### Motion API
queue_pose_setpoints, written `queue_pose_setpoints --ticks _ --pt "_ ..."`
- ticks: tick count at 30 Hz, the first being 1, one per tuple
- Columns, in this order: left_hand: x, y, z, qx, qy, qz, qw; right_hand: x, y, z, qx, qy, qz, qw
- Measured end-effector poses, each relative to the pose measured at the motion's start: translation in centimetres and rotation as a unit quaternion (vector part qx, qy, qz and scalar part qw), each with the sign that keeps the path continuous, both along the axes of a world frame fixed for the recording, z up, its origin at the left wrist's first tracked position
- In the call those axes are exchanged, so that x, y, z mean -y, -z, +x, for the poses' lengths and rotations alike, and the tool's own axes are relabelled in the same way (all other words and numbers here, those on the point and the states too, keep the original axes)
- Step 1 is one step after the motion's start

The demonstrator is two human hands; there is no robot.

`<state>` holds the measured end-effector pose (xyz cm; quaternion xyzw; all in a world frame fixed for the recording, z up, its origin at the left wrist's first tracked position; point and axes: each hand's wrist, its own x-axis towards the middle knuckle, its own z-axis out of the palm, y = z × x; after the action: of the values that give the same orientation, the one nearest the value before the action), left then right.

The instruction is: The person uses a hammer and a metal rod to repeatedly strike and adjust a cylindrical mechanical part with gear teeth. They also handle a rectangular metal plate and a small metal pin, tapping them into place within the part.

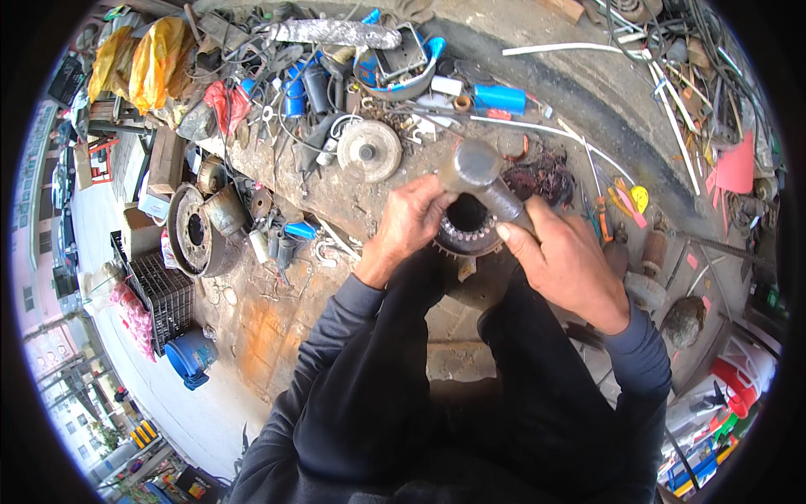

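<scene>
My right hand [578, 267] is closed round the handle of a hammer [475, 166], its thumb along the shaft. The heavy metal head sits up high, nearest to view. Beside the head, my left hand [408, 220] has its fingers bent together; the hammer head hides their tips, so what they pinch cannot be made out. Below both hands, between my knees, lies a dark round metal part [470, 244] with a wide central hole, a ring of small bright pieces inside and a toothed rim. A tangle of dark reddish wire [544, 178] is just beyond the hammer.
A round grey metal disc [369, 151] lies ahead on the left. A rusty wheel drum [197, 228], a black crate [164, 290] and a blue bucket [190, 356] stand at left. Cables, tools and orange-handled pliers [603, 218] are scattered to the right.
</scene>
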<state>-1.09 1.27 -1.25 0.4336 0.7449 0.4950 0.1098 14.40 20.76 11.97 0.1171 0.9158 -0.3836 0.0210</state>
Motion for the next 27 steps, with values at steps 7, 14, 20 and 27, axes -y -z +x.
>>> queue_pose_setpoints --ticks 7,14,20,27 --pt "1.5 -0.2 0.1 0.02 -0.049 0.009 0.999 0.2 0.1 1.6 -0.024 0.088 -0.12 0.989" --pt "1.2 0.4 0.4 0.019 -0.051 0.002 0.999 0.2 0.1 1.4 -0.033 0.09 -0.142 0.985" --pt "1.3 0.6 0.5 0.017 -0.06 -0.002 0.998 0.4 -1.1 1.2 -0.002 0.084 -0.128 0.988" --pt "1.1 0.5 0.5 0.004 -0.057 0.019 0.998 0.5 -3.6 1.3 -0.068 0.055 -0.135 0.987"
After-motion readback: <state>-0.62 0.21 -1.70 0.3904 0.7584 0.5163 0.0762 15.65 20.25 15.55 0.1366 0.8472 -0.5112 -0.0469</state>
